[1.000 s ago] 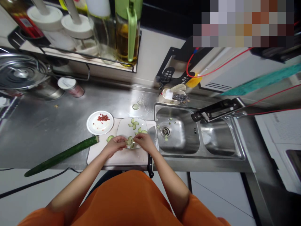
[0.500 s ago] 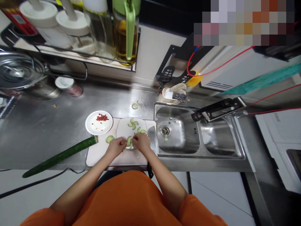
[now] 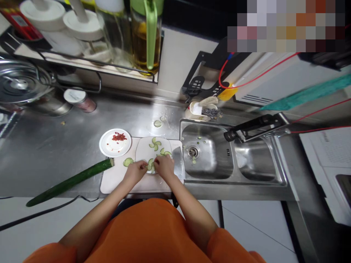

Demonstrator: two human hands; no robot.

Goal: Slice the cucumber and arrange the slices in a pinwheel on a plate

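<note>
A white plate (image 3: pixel 142 148) rests on a pale cutting board (image 3: pixel 115 182). On it, cucumber slices (image 3: pixel 155 144) are laid out in pinwheel shapes. My left hand (image 3: pixel 135 171) is closed in a pinch at the left side of the nearest pinwheel (image 3: pixel 150 165), at a cucumber slice. Across from it, my right hand (image 3: pixel 165 166) pinches at the same pinwheel's right side and partly covers another group of slices (image 3: pixel 165 152). The fingertips hide most of what they hold. A few more slices (image 3: pixel 128 162) lie on the board beside my left hand.
Left of the board are a small plate (image 3: pixel 105 146) with red bits (image 3: pixel 119 136) and a cut cucumber (image 3: pixel 71 182). A knife blade (image 3: pixel 178 162) lies at the board's right edge, by the sink (image 3: pixel 214 160). Behind stand a jar (image 3: pixel 79 99) and a bottle rack (image 3: pixel 109 64).
My right hand has shifted very slightly left over the nearest pinwheel. My left hand stays almost in place, and the slices look the same.
</note>
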